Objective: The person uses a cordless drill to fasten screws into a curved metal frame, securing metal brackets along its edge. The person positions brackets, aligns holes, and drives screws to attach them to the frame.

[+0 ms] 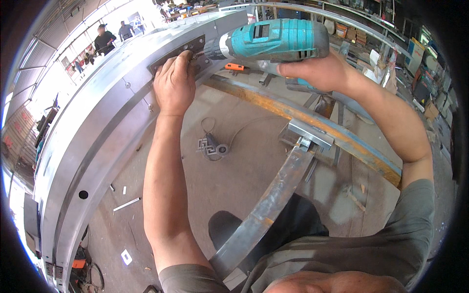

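Note:
My right hand [317, 70] grips a teal and black cordless drill [278, 40] by its handle, holding it nearly level. The drill's nose points left at a dark metal plate [198, 44] with several holes, which lies against a long grey metal frame [105, 93]. At that plate, my left hand [174, 80] has its fingers bent together right by the drill's tip. Whatever the left fingers pinch, if anything, is hidden. The tip's exact contact with the plate is too small to make out.
A rusty steel beam [278, 105] crosses behind a bare metal bar [266, 215] running toward my body. An orange tool [234, 66] lies near the plate. On the floor are metal pieces with a cord [211, 146] and a thin strip [126, 205]. Two people [104, 41] stand far left.

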The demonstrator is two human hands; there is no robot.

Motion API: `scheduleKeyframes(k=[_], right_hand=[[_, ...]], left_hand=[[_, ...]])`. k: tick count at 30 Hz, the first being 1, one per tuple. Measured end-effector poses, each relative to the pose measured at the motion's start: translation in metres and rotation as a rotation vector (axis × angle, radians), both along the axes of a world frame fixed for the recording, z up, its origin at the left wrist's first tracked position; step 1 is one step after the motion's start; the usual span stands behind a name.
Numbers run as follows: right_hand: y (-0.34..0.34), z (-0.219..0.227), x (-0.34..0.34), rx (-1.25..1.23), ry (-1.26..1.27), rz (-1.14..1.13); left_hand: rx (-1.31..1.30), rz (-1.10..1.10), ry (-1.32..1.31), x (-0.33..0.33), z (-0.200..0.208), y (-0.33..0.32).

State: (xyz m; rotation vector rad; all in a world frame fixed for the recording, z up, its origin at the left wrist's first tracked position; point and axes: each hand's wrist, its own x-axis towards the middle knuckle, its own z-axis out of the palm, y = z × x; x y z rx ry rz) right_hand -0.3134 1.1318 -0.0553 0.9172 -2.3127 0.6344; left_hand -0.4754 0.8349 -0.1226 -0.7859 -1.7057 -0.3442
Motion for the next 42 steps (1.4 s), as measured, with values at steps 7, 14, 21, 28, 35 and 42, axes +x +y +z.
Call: scheduleKeyframes(k=[7,14,21,28,35,42], right_hand=[[0.007,-0.007,-0.004,-0.061,-0.314,-0.202],[0.004,-0.002,-0.002,-0.078,-0.265,-0.235],[0.006,-0.009,-0.012,-0.155,-0.305,-0.217],[0.018,-0.006,-0.024,-0.240,-0.605,-0.263],[0.006,-0.008,-0.015,-0.299,-0.531,-0.249],[0.026,-0.018,-0.010,-0.215,-0.532,-0.518]], left_hand=[[0.004,0.011,-0.019,0.000,0.000,0.001],[0.006,0.031,0.009,0.001,0.000,0.001],[-0.047,0.023,0.036,0.001,0.002,-0.001],[-0.045,-0.013,0.016,0.003,0.004,-0.002],[-0.094,0.014,-0.057,0.007,0.006,-0.002],[-0.153,0.117,-0.096,0.007,0.006,-0.005]])
